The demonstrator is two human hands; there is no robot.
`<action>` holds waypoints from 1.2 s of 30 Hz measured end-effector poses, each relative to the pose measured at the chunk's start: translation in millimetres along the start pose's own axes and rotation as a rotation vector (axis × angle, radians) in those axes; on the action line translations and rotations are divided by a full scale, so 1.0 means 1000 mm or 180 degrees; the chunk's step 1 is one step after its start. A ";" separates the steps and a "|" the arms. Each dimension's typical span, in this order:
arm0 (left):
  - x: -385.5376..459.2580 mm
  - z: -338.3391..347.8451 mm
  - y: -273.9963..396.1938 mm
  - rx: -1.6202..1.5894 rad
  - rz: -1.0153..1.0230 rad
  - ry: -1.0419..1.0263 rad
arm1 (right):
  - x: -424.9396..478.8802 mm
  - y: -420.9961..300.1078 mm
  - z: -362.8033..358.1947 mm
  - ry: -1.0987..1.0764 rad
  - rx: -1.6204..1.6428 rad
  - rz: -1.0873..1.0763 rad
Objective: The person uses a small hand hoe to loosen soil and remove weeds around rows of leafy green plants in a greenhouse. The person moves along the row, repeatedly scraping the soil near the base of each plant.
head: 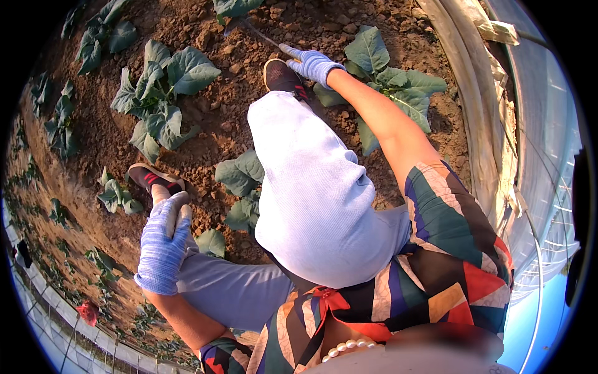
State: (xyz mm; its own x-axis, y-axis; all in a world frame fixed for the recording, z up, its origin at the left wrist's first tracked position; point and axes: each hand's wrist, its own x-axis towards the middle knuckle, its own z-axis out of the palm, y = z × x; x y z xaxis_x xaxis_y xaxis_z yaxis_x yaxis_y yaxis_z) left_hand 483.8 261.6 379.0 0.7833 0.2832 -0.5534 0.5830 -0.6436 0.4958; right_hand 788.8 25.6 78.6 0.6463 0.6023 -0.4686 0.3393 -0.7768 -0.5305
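My right hand (310, 65), in a blue and white knit glove, is stretched forward and closed around the end of a thin rod-like handle (262, 35). The handle runs to a tool head (233, 25) near the soil, partly hidden under a leaf at the top edge; its exact kind cannot be told. My left hand (163, 238), gloved alike, is by my left knee and lower leg with its fingers together; nothing shows in it. Broad-leaved cabbage-type plants (161, 96) grow in front of me, and another leafy plant (387, 79) stands just beside my right wrist.
Clumpy brown soil (219, 135) surrounds my two shoes (156, 179). A leafy plant (240, 170) grows between my legs, a small one (119, 194) beside my left shoe. Rolled plastic sheeting (472, 93) borders the bed at right, by a greenhouse film wall (542, 140).
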 end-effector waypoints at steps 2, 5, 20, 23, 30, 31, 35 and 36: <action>0.000 0.001 0.000 -0.0030 0.0005 0.0009 | 0.014 0.016 0.002 0.0110 -0.0070 0.0003; 0.000 0.000 -0.002 0.0134 0.0148 0.0029 | -0.002 0.050 0.014 0.0073 0.0096 0.0164; -0.008 -0.002 0.002 0.0220 0.0133 0.0034 | -0.082 0.018 -0.008 0.0450 0.0312 0.1177; -0.006 0.002 -0.002 0.0360 0.0281 0.0053 | -0.051 0.016 0.016 0.0989 0.0082 0.1205; 0.000 0.002 0.005 0.0283 0.0297 0.0019 | -0.034 0.034 -0.010 0.0632 0.0192 0.1308; -0.003 0.002 0.002 0.0340 0.0303 -0.0014 | -0.047 0.030 -0.009 0.0776 0.0392 0.1372; -0.001 0.003 0.001 0.0196 0.0195 -0.0018 | -0.066 0.041 0.010 0.0847 -0.0057 0.1955; 0.002 0.004 0.000 0.0119 0.0210 0.0007 | -0.069 0.060 0.025 0.0648 -0.0286 0.1876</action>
State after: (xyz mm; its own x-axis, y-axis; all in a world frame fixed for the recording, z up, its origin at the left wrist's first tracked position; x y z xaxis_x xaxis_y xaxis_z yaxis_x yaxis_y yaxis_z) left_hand 484.6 259.5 374.7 0.8201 0.2409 -0.5190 0.5218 -0.6869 0.5058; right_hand 747.3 -57.7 61.6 0.8563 0.0281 -0.5157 -0.0632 -0.9853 -0.1586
